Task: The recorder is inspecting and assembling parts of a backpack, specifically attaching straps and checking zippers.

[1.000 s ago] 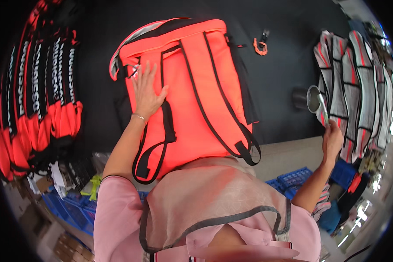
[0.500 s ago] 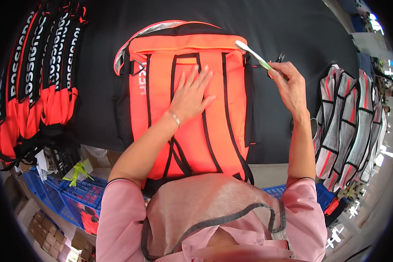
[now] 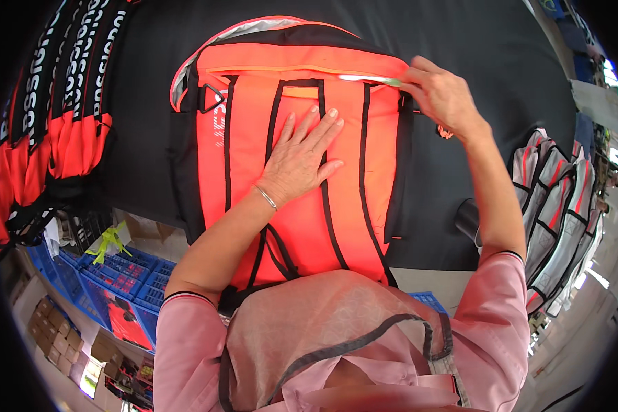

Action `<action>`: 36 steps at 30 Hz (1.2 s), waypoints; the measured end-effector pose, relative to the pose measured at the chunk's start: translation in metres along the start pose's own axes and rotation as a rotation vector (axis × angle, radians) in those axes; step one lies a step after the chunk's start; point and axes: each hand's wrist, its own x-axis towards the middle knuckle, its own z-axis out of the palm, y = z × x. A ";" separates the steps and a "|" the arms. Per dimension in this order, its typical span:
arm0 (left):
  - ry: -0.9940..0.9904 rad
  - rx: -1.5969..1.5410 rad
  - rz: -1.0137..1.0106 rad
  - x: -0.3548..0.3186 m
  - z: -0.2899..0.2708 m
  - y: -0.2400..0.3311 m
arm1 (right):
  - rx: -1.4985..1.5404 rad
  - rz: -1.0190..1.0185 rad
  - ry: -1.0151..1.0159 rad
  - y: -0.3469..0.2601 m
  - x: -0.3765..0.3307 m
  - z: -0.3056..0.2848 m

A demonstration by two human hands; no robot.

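Comparing this moment with the last second, we see the brush [image 3: 356,78] has left the cup [image 3: 468,220] right of the backpack, passed over the backpack's upper right corner, and now lies along the seam under its orange top flap [image 3: 288,60]. The backpack [image 3: 299,218] rests on the black bench [image 3: 494,48], straps facing up, its lower end against the wearer's front.

We see the left hand [image 3: 296,156] flat on the backpack's upper middle, fingers a little spread and gripping nothing. It has shifted inward from the backpack's left strap, so we judge that it steadies the cloth. The right hand [image 3: 441,96], at the backpack's upper right corner, has its fingertips pinched together on the brush's green handle. We take this to mean the work has gone from the cup to the backpack's seam, though we cannot tell whether the bristles touch the cloth.

Right of the backpack we also see an orange clip [image 3: 445,132] and grey striped pieces [image 3: 553,199]; left of it lie black-and-red pieces [image 3: 75,137].
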 end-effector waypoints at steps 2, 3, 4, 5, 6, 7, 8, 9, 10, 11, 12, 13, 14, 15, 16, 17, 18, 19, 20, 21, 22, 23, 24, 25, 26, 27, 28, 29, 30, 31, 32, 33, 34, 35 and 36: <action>0.005 0.009 -0.007 -0.001 0.000 0.001 | 0.052 0.043 -0.092 0.019 -0.013 -0.012; 0.002 0.019 0.001 0.000 0.000 0.002 | 0.062 0.106 -0.163 0.022 -0.018 -0.018; 0.003 0.016 0.002 0.001 0.000 0.003 | 0.060 0.108 -0.165 0.021 -0.016 -0.017; 0.005 0.022 -0.001 0.002 0.001 0.003 | 0.060 0.051 -0.108 0.017 -0.009 -0.013; 0.007 0.029 -0.002 0.002 0.000 0.004 | 0.061 -0.004 -0.051 0.009 -0.002 -0.007; 0.007 0.027 0.015 0.005 0.000 0.003 | 0.113 -0.041 0.011 0.000 0.005 0.003; 0.006 0.005 0.026 0.007 0.000 0.003 | 0.128 -0.062 0.023 0.001 0.010 0.009; 0.002 -0.016 0.019 0.004 0.000 0.002 | 0.153 -0.096 0.029 0.000 0.013 0.015; -0.002 -0.019 0.020 0.003 0.000 0.000 | 0.097 -0.066 -0.020 0.003 0.011 0.008; -0.003 -0.006 0.012 0.002 -0.001 -0.002 | 0.040 -0.035 -0.069 0.009 0.006 -0.003; 0.001 0.006 -0.002 0.003 -0.001 -0.002 | 0.046 -0.018 -0.077 0.018 -0.002 -0.011; 0.002 0.002 -0.006 0.002 0.000 -0.001 | 0.034 -0.009 -0.114 0.026 -0.008 -0.018; 0.003 0.021 -0.012 0.001 0.000 0.000 | 0.048 -0.017 -0.107 0.026 -0.008 -0.017; 0.003 0.042 -0.011 0.002 -0.001 0.001 | 0.063 -0.018 -0.096 0.025 -0.009 -0.017; 0.004 0.042 -0.003 0.003 -0.001 0.002 | 0.062 -0.029 -0.063 0.016 -0.004 -0.012; 0.014 0.026 0.005 0.004 0.000 0.002 | 0.061 -0.042 -0.029 0.005 0.004 -0.003; 0.024 0.017 0.007 0.003 0.000 -0.001 | 0.129 -0.086 -0.004 -0.001 0.011 0.009; 0.026 0.027 0.006 0.001 0.001 -0.004 | 0.132 -0.091 0.004 -0.002 0.013 0.008; 0.099 0.025 0.057 -0.002 0.002 -0.008 | 0.102 -0.034 -0.028 -0.001 0.012 0.006; 0.169 0.025 0.097 -0.006 0.002 -0.012 | 0.078 0.013 -0.065 -0.001 0.012 0.006; 0.285 0.233 0.087 -0.008 -0.008 -0.014 | 0.083 0.025 -0.079 0.006 0.005 0.001; 0.283 0.242 0.074 -0.009 -0.020 -0.018 | 0.081 0.040 -0.080 0.011 0.000 -0.003; 0.257 0.267 -0.145 -0.008 -0.031 -0.026 | 0.062 0.077 -0.085 0.014 -0.005 -0.011; 0.230 0.294 -0.375 -0.011 -0.038 -0.034 | 0.044 0.102 -0.091 0.012 -0.005 -0.020; 0.254 0.096 -0.325 -0.022 -0.030 -0.047 | 0.048 0.087 -0.092 0.006 -0.002 -0.030; 0.256 0.101 -0.338 -0.027 -0.028 -0.049 | 0.075 0.145 -0.117 0.000 0.000 -0.041; 0.252 0.075 -0.315 -0.033 -0.026 -0.051 | 0.102 0.203 -0.143 -0.004 0.004 -0.044; 0.247 0.049 -0.292 -0.037 -0.025 -0.052 | 0.106 0.188 -0.146 -0.009 0.011 -0.038; 0.260 0.048 -0.287 -0.036 -0.026 -0.052 | 0.308 0.149 -0.052 -0.019 0.018 -0.029; 0.265 0.051 -0.291 -0.035 -0.027 -0.053 | 0.504 0.109 0.047 -0.030 0.027 -0.021; 0.280 0.029 -0.276 -0.034 -0.027 -0.055 | 0.487 0.007 0.096 -0.040 0.037 -0.012; 0.291 0.006 -0.265 -0.035 -0.026 -0.056 | 0.439 -0.017 0.090 -0.048 0.046 0.001; 0.302 -0.004 -0.263 -0.034 -0.027 -0.056 | 0.373 -0.008 0.035 -0.051 0.052 0.011; 0.301 -0.003 -0.267 -0.033 -0.028 -0.055 | 0.307 0.001 -0.019 -0.053 0.056 0.017; 0.309 0.001 -0.272 -0.033 -0.029 -0.053 | 0.312 -0.007 -0.021 -0.055 0.060 0.019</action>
